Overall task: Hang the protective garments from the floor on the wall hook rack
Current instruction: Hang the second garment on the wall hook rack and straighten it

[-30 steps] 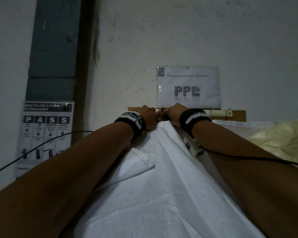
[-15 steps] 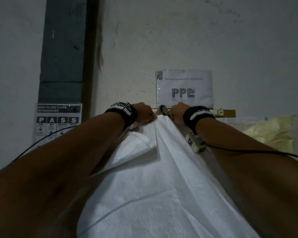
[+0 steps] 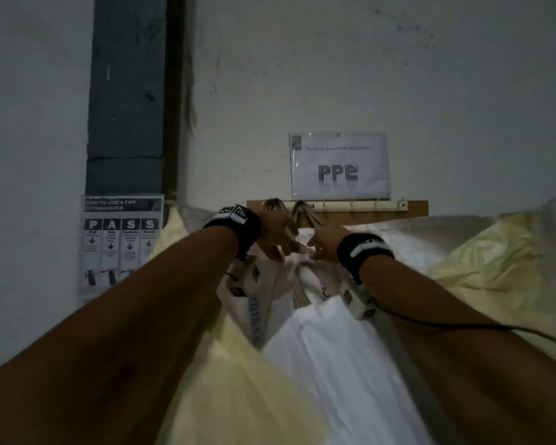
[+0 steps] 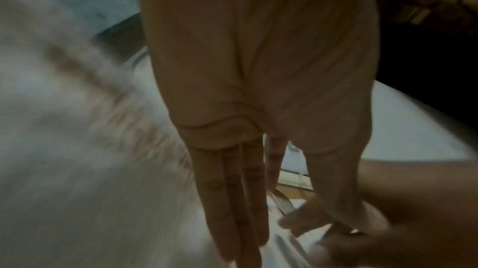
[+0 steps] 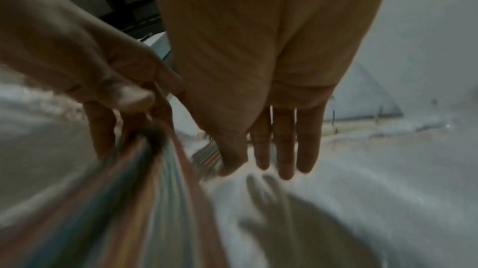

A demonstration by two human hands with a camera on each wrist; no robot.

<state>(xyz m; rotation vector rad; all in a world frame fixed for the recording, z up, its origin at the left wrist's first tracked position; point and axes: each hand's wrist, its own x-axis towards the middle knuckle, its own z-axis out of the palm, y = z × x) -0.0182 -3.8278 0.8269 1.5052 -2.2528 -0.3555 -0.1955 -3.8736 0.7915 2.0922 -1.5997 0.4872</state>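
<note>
A white woven garment (image 3: 334, 364) hangs from the wall hook rack (image 3: 414, 208) by striped strap loops (image 3: 302, 213) caught over the hooks. Pale yellow garments hang to its left (image 3: 238, 396) and right (image 3: 495, 261). My left hand (image 3: 281, 248) and right hand (image 3: 316, 248) are side by side just under the hooks. The left wrist view shows my left hand (image 4: 245, 200) with straight fingers, holding nothing. In the right wrist view my right hand (image 5: 258, 155) is also straight-fingered, its thumb beside the blurred striped strap (image 5: 145, 200).
A PPE sign (image 3: 339, 167) is fixed above the rack. A fire extinguisher poster (image 3: 122, 245) and a dark pillar (image 3: 126, 91) stand to the left. Several bare hooks (image 3: 352, 205) show along the rail to the right of the straps.
Both hands have let go of the white garment's top at the hooks and dropped slightly. The garment now hangs by its straps. The view has pulled back, showing yellow fabric at the left.
</note>
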